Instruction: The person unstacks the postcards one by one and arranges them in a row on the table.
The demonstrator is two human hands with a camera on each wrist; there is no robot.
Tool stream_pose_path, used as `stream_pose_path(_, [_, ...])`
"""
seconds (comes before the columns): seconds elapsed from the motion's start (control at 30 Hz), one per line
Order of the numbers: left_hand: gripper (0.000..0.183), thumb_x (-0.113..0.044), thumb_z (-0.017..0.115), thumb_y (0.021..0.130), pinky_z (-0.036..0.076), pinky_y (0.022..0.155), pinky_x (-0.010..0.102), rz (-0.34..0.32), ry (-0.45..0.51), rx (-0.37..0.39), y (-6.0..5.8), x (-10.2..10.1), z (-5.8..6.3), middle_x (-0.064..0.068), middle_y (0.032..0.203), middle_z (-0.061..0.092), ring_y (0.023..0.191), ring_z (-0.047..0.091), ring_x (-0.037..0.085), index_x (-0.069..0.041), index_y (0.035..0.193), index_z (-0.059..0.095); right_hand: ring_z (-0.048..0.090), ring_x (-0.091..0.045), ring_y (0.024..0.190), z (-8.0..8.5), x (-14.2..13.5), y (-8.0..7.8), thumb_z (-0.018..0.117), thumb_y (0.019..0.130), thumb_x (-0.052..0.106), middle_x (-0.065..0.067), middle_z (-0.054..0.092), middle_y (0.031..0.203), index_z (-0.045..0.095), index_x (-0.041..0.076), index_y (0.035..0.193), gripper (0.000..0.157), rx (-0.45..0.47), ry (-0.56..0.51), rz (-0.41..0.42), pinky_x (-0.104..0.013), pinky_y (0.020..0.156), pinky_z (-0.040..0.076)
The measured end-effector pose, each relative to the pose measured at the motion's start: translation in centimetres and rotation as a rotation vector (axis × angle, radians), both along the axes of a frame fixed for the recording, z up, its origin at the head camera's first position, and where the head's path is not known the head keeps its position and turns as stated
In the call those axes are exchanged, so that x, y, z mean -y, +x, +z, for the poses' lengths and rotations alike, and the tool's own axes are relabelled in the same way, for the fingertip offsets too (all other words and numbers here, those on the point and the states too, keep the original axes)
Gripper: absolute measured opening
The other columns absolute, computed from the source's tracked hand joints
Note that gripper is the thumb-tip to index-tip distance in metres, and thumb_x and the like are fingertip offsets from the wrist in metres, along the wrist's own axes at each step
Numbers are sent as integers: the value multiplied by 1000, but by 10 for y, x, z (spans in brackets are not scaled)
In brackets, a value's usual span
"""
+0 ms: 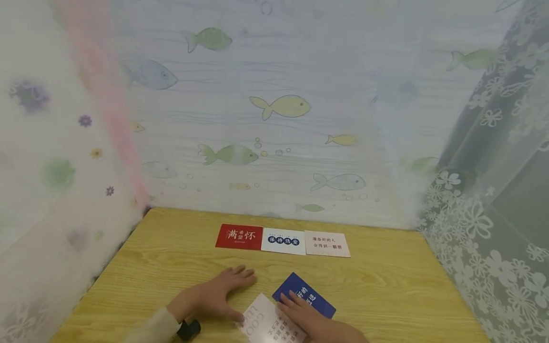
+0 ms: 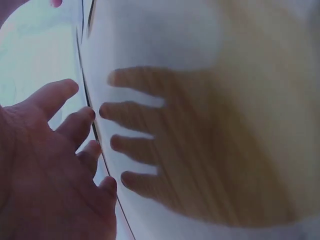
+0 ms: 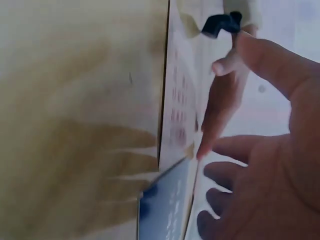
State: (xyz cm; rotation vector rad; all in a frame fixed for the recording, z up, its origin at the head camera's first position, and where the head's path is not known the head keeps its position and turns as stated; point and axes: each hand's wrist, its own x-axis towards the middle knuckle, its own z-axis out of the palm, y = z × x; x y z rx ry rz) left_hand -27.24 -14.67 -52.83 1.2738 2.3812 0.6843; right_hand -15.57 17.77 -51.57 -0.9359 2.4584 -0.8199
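Observation:
My left hand [image 1: 216, 294] is spread with its fingers straight, its thumb tip at the edge of a pale pink card [image 1: 261, 318] lettered with LUCK-like and GOO text. Beside that card, a dark blue card [image 1: 322, 305] with white characters lies at a slant. Reaching over both cards is my right hand [image 1: 310, 320], its fingers extended and covering part of them. In the left wrist view, the left hand [image 2: 60, 165] casts a fingered shadow on the wood. From the right wrist, the blue card [image 3: 162, 210] shows below the right hand's fingers [image 3: 227, 150].
Across the back of the wooden table [image 1: 171, 257] lie a red card [image 1: 231, 243], a white card [image 1: 283, 248] and a pale pink card [image 1: 328, 251], edge to edge. A fish-patterned curtain [image 1: 279, 133] hangs behind. Lace fabric [image 1: 493, 247] borders the right side.

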Motion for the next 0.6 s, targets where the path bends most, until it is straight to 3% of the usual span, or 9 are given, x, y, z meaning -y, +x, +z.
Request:
stream_pose_path(0.1, [97,-72,67,81,15,123,66,-39,-58,-55,9,-5,2,2,169,25,156,15,38,-29,161,33,21,-37,154,-9,0,11,53,102,51,-15,28,166,35,18,160,69,-171,80,58,-55,117,37])
stream_pose_path(0.23, [98,-79,64,77,16,123,64,-31,-110,-139,19,-8,4,0,169,24,157,15,36,-34,159,36,31,-41,150,-15,2,24,44,104,56,-13,35,163,41,29,157,59,-284,170,24,-58,112,41])
stream_pose_path(0.33, [94,-80,64,76,18,123,63,-4,-124,-193,27,-6,6,0,168,28,156,17,35,-35,156,42,30,-41,149,-16,3,25,43,104,58,-15,36,162,41,31,157,59,-288,195,-12,-58,112,40])
stream_pose_path(0.43, [91,-82,63,76,19,123,63,28,-134,-216,36,-5,8,0,166,32,156,18,33,-36,153,47,25,-40,152,-16,3,24,47,103,56,-17,33,164,40,31,157,60,-225,175,-34,-61,114,37])
stream_pose_path(0.6, [89,-88,52,78,21,121,65,29,-150,-274,49,-2,13,1,164,37,155,23,34,-34,148,54,27,-42,151,-20,5,25,46,103,57,-14,31,165,40,34,157,59,-225,139,-16,-62,112,39])
